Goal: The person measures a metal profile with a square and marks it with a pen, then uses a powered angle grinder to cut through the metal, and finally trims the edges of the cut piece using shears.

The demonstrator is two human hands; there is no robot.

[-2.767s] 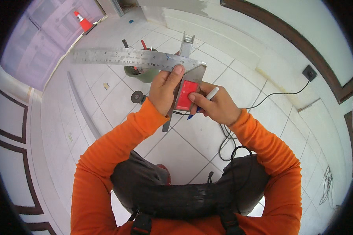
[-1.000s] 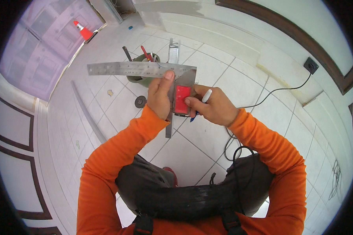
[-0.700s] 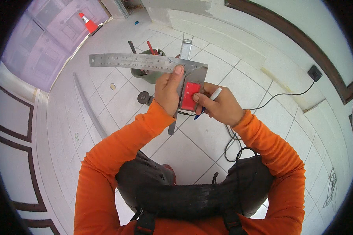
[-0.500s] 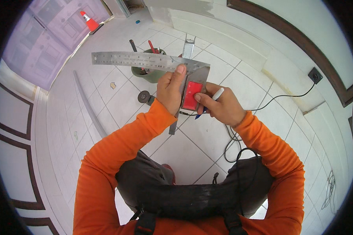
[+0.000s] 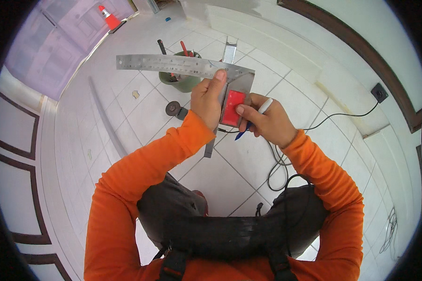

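My left hand [image 5: 206,100] is closed on a steel ruler square [image 5: 152,62], thumb on the scale near its corner. A narrow leg of the metal hangs down below that hand. Against the square sits a steel piece with a red rectangular face [image 5: 232,105], which my right hand [image 5: 265,119] pinches with the thumb on the red. That same hand also holds a white-and-blue marker [image 5: 265,107], tip pointing down-left. A silver metal channel [image 5: 229,51] extends up behind the ruler, partly hidden by it.
A green bucket of tools [image 5: 183,82], a grinder [image 5: 176,110], long gray strip [image 5: 103,112] and looped black cable [image 5: 279,171] lie on white tiles [image 5: 211,182]. An orange cone [image 5: 111,21] stands by purple-covered doors [image 5: 51,47]. A black plug box [image 5: 379,92] is at the right wall.
The square and both hands appear slightly higher and farther right than a second ago, along with a similar shift in the whole view. Both grips look the same.
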